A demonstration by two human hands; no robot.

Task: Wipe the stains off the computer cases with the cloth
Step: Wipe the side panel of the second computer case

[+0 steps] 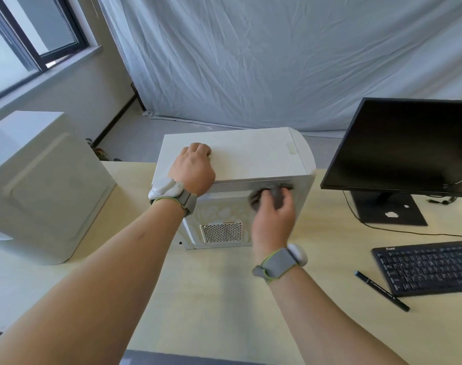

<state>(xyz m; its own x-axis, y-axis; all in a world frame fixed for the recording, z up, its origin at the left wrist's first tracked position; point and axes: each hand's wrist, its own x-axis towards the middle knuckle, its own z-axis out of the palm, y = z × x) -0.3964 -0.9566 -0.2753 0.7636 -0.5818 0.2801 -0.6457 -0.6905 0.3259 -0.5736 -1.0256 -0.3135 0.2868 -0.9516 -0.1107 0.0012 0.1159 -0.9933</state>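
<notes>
Two white computer cases stand on the tabletop [224, 299]: the near case [251, 159], straight ahead between the arms, and the second case [45, 185], well apart to the left, with no hand on it. One dark grey cloth [273, 194] is in play, bunched against the upper part of the near case's facing panel, just under its top edge. The right hand [273, 219] holds the cloth, its fingers curled round it and pressing it to the panel; the blur there makes the exact grip hard to read. The left hand [194, 169] rests on top of the near case by its left end, fingers curled over the surface and holding nothing, apparently steadying the box.

The panel's long axis runs left to right, so the unwiped stretch lies leftward and downward from the cloth, toward the vent grille [221, 232]. The right hand is the nearer one for that sweep. The second case lies nearer the left arm.

Also here: one monitor [403, 146], one keyboard [430, 267], one pen [382, 291].
</notes>
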